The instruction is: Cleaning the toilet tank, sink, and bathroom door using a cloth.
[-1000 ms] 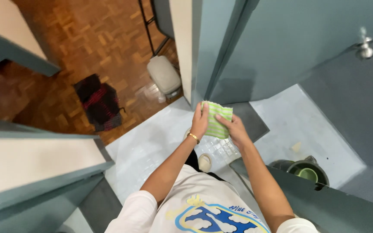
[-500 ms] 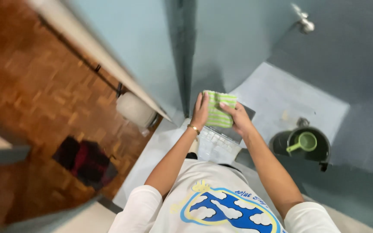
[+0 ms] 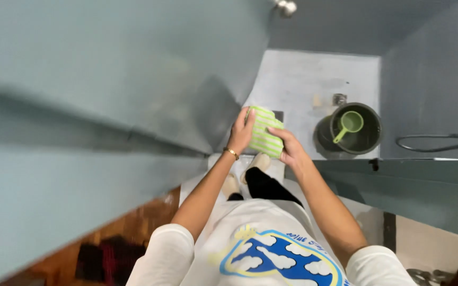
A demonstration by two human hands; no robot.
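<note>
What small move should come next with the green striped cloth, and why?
Probably press the cloth flat against the blue-grey door panel and start a wiping stroke. Both the left hand and the right hand hold it folded right beside that surface, while the dark bucket with its green scoop stands apart on the floor.

I see a dark bucket [image 3: 369, 143] on the pale floor [image 3: 303, 79] with a green scoop [image 3: 348, 124] inside, a hose [image 3: 436, 142] on the right wall, and wood flooring [image 3: 133, 222] lower left.
</note>
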